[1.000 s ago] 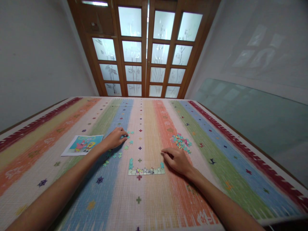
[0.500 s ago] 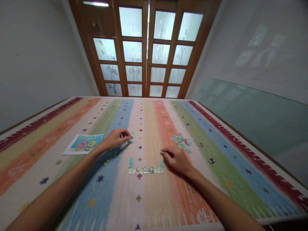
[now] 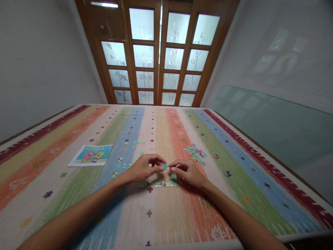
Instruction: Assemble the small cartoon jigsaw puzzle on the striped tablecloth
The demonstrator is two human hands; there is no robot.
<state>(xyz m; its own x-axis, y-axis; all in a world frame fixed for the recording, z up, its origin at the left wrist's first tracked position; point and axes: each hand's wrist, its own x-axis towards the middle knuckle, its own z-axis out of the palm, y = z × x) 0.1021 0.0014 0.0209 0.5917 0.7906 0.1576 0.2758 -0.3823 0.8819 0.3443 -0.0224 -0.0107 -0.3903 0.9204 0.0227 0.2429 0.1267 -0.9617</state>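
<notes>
A small teal jigsaw puzzle piece (image 3: 165, 166) is pinched between the thumb and fingers of my left hand (image 3: 147, 167). Facing it from the right, my right hand (image 3: 187, 172) has its thumb and index finger drawn together close to that piece; whether anything lies between them is hidden. Below both hands is the joined bottom strip of the jigsaw puzzle (image 3: 163, 184), partly covered by my left hand. A teal edge piece (image 3: 174, 177) rises at the strip's right end, beside my right fingers.
Loose teal pieces (image 3: 125, 166) lie scattered left of my left hand. A heap of mixed pieces (image 3: 195, 152) sits beyond my right hand. On the left lies a cartoon reference picture (image 3: 91, 155). Everything rests on a striped cloth (image 3: 161, 128), with wooden glazed doors (image 3: 158, 52) behind.
My left hand has come right and nearer from the loose pieces, carrying a teal puzzle piece. My right hand has shifted slightly left, so the fingertips of both hands are now close together.
</notes>
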